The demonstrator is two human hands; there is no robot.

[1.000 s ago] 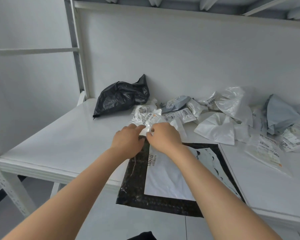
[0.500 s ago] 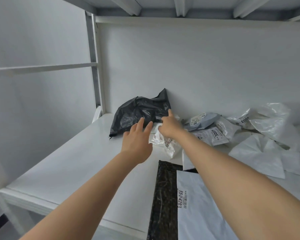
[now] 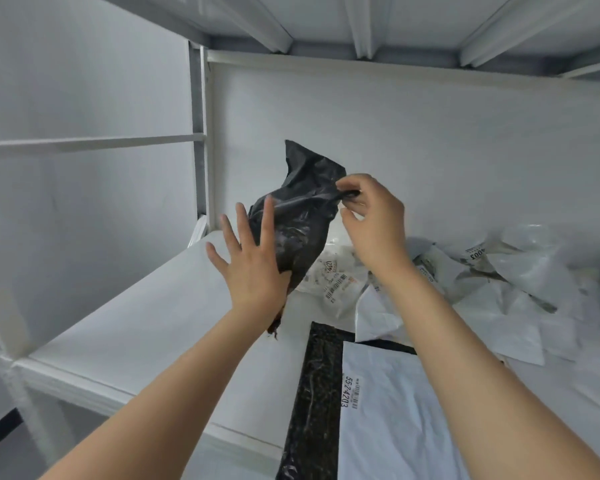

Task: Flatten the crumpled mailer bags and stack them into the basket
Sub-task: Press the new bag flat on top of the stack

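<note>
Black plastic, the crumpled mailer bag (image 3: 302,220) is held up above the tabletop (image 3: 146,317), toward its far side. Its upper edge is pinched by the right hand (image 3: 374,220); the left hand (image 3: 253,268) is laid flat against its lower side, fingers spread, grasping nothing. With only that pinch, the slick film could be dropped onto the crumpled white mailers (image 3: 499,271) on the tabletop, or torn if tugged sharply. No basket is seen.

The right hand (image 3: 371,220) pinches the black mailer bag (image 3: 298,216); the left hand (image 3: 250,265) touches it, fingers straight.
</note>
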